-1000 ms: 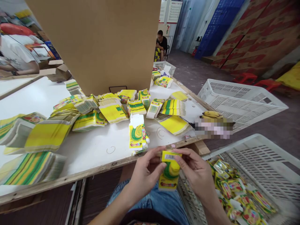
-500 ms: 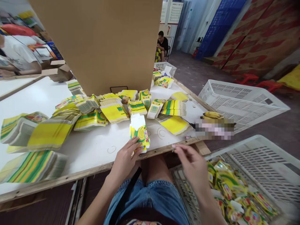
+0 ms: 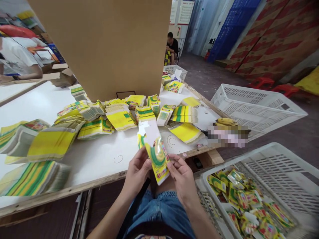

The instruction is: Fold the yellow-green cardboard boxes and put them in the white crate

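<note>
A yellow-and-green printed card pack (image 3: 159, 161) is held tilted over the table's front edge, a shiny clear-looking bulge on its face. My left hand (image 3: 138, 166) pinches its left side, fingers partly behind it. On the right side, the thumb and fingers of my right hand (image 3: 183, 176) grip the pack. Behind it on the table lie a white sheet-like piece (image 3: 152, 131) and another yellow printed piece (image 3: 141, 141), both partly covered. A small pink-and-white spotted bit (image 3: 184, 154) rests at the table edge near my right hand.
Stacks of yellow printed cards (image 3: 51, 142) spread across the white table (image 3: 99, 157). A large cardboard sheet (image 3: 107, 46) stands behind them. At the right are bananas (image 3: 226, 121), a white crate (image 3: 259, 103) and a crate of yellow packs (image 3: 236, 196). Two people sit farther off.
The pack has been lifted from the table and tilted toward me. My right hand has moved left from the table edge and now grips it with my left hand.
</note>
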`<state>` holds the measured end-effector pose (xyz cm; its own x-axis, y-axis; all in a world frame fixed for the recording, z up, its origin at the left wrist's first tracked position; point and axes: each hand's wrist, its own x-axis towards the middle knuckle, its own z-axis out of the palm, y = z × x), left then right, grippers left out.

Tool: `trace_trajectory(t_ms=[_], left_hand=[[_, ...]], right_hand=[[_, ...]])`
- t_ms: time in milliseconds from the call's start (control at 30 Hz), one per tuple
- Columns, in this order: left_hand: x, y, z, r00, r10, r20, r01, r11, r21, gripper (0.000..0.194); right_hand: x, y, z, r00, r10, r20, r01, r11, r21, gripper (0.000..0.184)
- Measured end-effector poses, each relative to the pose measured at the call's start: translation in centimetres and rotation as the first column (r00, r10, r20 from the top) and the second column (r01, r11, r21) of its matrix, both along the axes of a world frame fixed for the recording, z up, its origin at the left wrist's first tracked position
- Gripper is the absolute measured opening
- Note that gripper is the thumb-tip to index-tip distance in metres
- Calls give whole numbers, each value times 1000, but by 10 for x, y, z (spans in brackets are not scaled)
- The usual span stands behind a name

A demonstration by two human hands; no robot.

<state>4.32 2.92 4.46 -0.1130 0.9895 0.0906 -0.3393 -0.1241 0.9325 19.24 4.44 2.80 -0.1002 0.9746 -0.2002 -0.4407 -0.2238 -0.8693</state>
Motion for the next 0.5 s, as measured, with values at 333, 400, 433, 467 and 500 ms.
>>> trace_trajectory(t_ms=[333, 400, 433, 467, 500], left_hand=[[5, -1, -9, 934, -229, 272, 266, 958, -105, 45], [7, 0, -12, 951, -160, 265, 202, 969, -140, 39], [8, 1, -13, 957, -128, 259, 172, 973, -155, 37], [9, 1, -13, 962, -109, 252, 154, 974, -167, 35], [10, 1, -13, 966, -97, 241, 142, 974, -176, 34]], right_hand=[[2, -11, 1, 978, 62, 199, -72, 996, 44, 30], [2, -13, 3, 968, 71, 241, -88, 994, 62, 29], [1, -13, 3, 962, 68, 265, -91, 993, 75, 28], [1, -14, 4, 954, 55, 294, -85, 992, 90, 27], [0, -15, 4, 944, 40, 326, -79, 991, 105, 27]])
